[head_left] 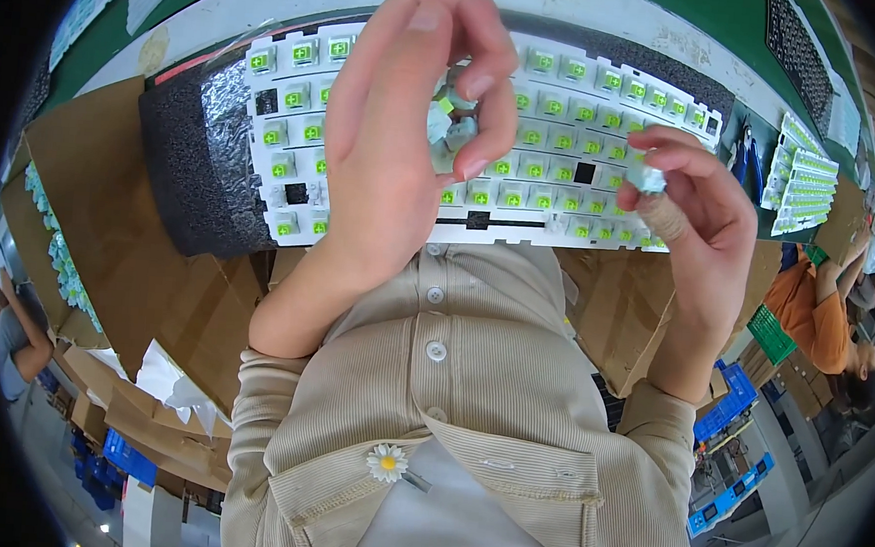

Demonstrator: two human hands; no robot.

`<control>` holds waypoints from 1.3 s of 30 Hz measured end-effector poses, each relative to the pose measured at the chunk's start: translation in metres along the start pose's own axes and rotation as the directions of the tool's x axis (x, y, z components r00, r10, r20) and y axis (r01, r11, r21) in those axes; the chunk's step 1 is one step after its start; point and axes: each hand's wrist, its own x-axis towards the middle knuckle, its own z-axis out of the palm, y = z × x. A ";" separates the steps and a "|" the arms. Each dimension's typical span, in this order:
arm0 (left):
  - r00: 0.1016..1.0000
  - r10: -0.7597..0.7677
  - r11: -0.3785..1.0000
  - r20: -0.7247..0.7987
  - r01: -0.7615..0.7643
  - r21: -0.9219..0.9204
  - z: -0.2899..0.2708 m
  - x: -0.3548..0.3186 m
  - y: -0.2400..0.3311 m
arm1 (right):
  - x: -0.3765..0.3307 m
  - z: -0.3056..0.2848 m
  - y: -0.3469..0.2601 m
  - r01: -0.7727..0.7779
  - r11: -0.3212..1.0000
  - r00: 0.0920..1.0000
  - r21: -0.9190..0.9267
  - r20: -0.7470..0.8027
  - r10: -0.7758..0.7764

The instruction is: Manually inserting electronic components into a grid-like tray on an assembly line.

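White plastic keyboard frame (380, 225), studded with green-topped switches (312, 131), lies on dark grey foam (183, 173) just beyond both hands. The left hand (395, 141) hovers over the frame's middle, fingers curled, pinching a small cluster of pale switches (450, 122) between thumb and fingertips. The right hand (697, 214), beside it over the frame's right end, pinches one pale switch (652, 178) at its fingertips. Further to the right of that hand sits a second frame (804, 181) with green switches. Brown cardboard (91, 212) lies left of the left hand.
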 end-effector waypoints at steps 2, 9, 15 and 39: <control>1.000 -0.003 1.000 0.021 0.003 -0.029 -0.003 0.003 -0.001 | -0.001 -0.011 0.000 -0.018 0.999 1.000 -0.032 0.000 0.018; 0.998 -0.001 0.999 0.056 0.004 -0.045 -0.005 0.002 -0.002 | -0.003 0.003 0.002 0.048 0.954 0.993 -0.294 -0.092 -0.078; 0.999 0.007 0.999 0.050 -0.004 -0.046 -0.005 0.001 -0.002 | -0.004 0.012 0.002 0.133 0.650 0.985 -0.749 0.026 -0.172; 0.999 -0.025 0.998 0.029 0.023 0.062 0.004 0.001 0.003 | 0.052 0.006 -0.023 0.415 0.208 0.900 -0.886 0.434 0.053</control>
